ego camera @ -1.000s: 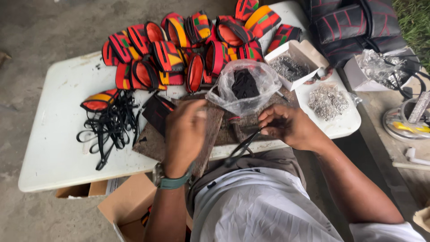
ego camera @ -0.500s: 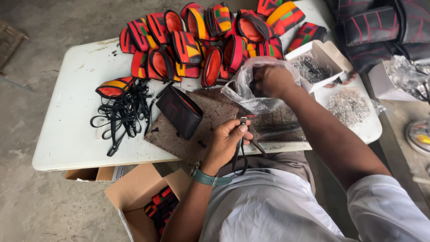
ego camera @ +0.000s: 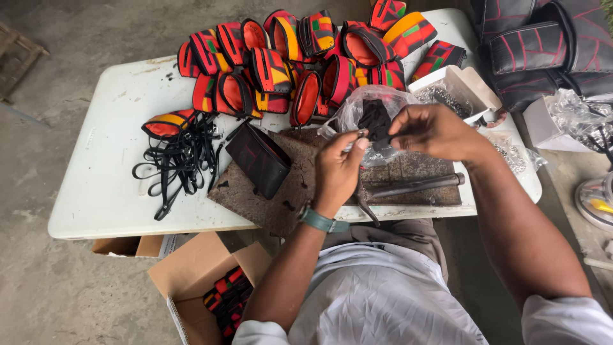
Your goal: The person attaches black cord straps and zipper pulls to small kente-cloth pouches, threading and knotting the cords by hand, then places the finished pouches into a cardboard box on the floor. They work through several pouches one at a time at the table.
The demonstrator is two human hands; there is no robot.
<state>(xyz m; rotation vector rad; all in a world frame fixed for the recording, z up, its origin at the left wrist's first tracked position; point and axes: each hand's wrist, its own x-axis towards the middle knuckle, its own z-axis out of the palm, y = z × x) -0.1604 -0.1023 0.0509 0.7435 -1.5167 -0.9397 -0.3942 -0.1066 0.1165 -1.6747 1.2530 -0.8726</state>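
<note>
Left hand raised over the brown work board, thumb and forefinger pinched on a small metal fitting, lifted close, likely for a better look. Right hand just beside it, fingertips pinched together at the mouth of the clear plastic bag of dark pieces, which rests on the white table. What the right fingers grip is hidden. A black strap hangs below the left wrist; its upper end is out of sight.
</note>
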